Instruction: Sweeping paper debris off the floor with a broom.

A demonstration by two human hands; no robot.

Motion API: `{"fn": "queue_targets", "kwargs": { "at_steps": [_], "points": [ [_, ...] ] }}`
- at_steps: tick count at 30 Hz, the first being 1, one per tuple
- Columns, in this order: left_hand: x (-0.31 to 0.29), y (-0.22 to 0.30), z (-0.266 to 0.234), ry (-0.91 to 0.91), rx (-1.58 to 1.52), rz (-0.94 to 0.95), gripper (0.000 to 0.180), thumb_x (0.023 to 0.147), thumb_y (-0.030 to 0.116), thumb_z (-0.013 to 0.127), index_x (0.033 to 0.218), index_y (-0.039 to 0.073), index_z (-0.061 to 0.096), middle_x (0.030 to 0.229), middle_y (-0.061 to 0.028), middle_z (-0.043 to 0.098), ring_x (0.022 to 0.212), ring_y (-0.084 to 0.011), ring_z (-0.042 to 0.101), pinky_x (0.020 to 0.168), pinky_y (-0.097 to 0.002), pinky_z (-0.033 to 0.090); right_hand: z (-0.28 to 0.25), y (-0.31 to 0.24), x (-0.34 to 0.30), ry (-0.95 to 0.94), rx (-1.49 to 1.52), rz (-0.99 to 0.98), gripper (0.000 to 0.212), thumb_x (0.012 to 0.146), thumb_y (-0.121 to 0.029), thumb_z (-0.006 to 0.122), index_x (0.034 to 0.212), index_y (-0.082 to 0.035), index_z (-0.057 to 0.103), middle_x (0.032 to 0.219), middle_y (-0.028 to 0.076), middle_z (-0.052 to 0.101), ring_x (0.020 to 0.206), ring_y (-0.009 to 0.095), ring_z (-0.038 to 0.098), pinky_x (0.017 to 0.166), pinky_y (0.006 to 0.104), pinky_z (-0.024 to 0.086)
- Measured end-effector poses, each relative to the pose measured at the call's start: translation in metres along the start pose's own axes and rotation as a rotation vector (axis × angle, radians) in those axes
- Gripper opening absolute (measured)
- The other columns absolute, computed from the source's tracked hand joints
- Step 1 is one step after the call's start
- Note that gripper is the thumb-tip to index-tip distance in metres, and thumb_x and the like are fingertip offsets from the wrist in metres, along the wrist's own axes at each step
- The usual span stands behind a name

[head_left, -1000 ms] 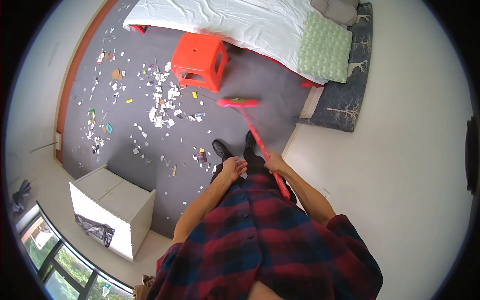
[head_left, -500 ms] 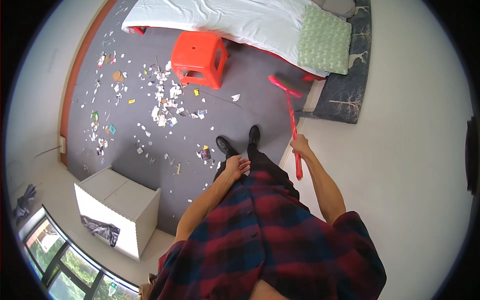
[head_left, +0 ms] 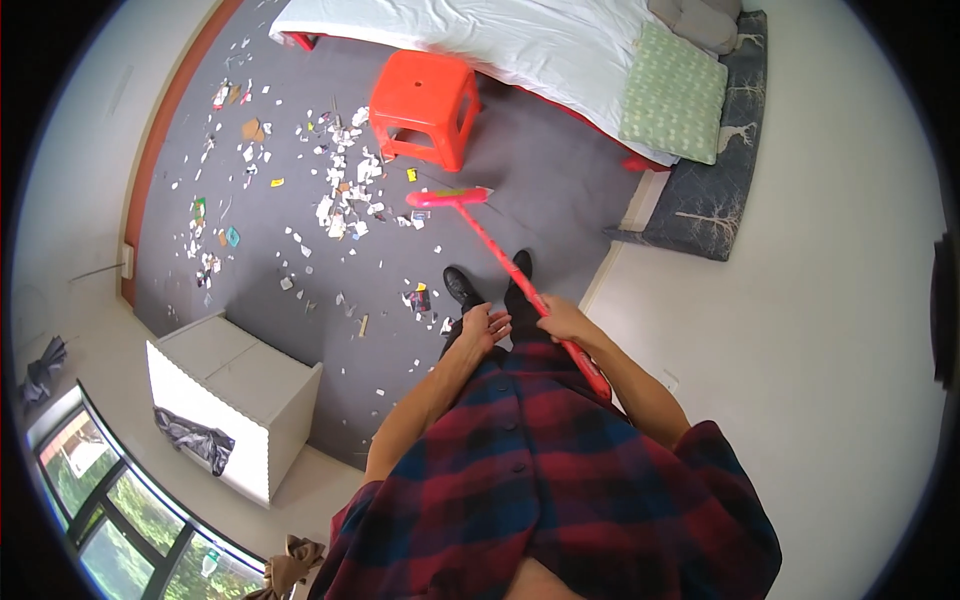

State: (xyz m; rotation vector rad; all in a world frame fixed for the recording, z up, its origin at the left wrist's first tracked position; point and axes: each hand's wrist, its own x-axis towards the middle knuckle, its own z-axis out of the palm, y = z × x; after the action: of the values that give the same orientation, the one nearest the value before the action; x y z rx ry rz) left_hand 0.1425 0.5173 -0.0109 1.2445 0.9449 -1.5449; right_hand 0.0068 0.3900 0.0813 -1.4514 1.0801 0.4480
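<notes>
My right hand (head_left: 563,319) is wrapped round the red handle of a broom (head_left: 500,258), in front of my body. The broom's pink-red head (head_left: 447,198) is out on the grey floor, just right of the main heap of white paper scraps (head_left: 350,185), near a small yellow scrap (head_left: 411,175). Beside the handle, in front of my thighs, my left hand (head_left: 486,325) holds nothing, its fingers loosely spread. Next to my left shoe lies a dark, yellow-marked wrapper (head_left: 419,299).
A red plastic stool (head_left: 424,90) stands beyond the broom head, before a bed with a white sheet (head_left: 500,35). On the right are a dark patterned mat (head_left: 690,195) and a wall. At lower left stands a white cabinet (head_left: 240,385). More scraps litter the left floor.
My right hand has swung the broom head leftward, from near the bed's corner to the edge of the scraps. The hand itself moved slightly left and down. My left hand stays loosely open.
</notes>
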Motion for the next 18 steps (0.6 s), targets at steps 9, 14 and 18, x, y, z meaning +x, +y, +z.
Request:
{"fn": "queue_targets", "kwargs": {
  "at_steps": [9, 14, 18],
  "points": [
    [-0.007, 0.002, 0.011, -0.076, 0.117, -0.085, 0.033, 0.088, 0.02, 0.049, 0.117, 0.007, 0.041, 0.099, -0.0141, 0.057, 0.085, -0.0269, 0.059, 0.07, -0.0431, 0.052, 0.015, -0.003, 0.036, 0.217, -0.266, 0.171, 0.022, 0.069, -0.004, 0.053, 0.084, 0.011, 0.056, 0.065, 0.022, 0.061, 0.054, 0.031, 0.063, 0.051, 0.0402, 0.051],
    [0.01, 0.008, -0.02, -0.057, -0.003, -0.095, 0.032, 0.088, 0.02, 0.047, 0.116, 0.006, 0.041, 0.1, -0.0149, 0.057, 0.085, -0.0273, 0.06, 0.07, -0.0433, 0.052, 0.054, -0.025, 0.056, 0.168, -0.28, 0.087, 0.016, 0.069, -0.006, 0.057, 0.077, 0.008, 0.055, 0.063, 0.02, 0.061, 0.051, 0.028, 0.063, 0.046, 0.0381, 0.049],
    [-0.004, 0.018, -0.016, -0.02, -0.019, -0.023, 0.035, 0.088, 0.02, 0.048, 0.117, 0.003, 0.039, 0.109, -0.0167, 0.054, 0.098, -0.0295, 0.055, 0.083, -0.0452, 0.047, 0.034, -0.011, 0.035, 0.0, 0.129, 0.057, 0.025, 0.073, -0.003, 0.058, 0.097, 0.0, 0.056, 0.057, 0.002, 0.047, 0.04, 0.013, 0.051, 0.038, 0.0287, 0.041]
  ]
}}
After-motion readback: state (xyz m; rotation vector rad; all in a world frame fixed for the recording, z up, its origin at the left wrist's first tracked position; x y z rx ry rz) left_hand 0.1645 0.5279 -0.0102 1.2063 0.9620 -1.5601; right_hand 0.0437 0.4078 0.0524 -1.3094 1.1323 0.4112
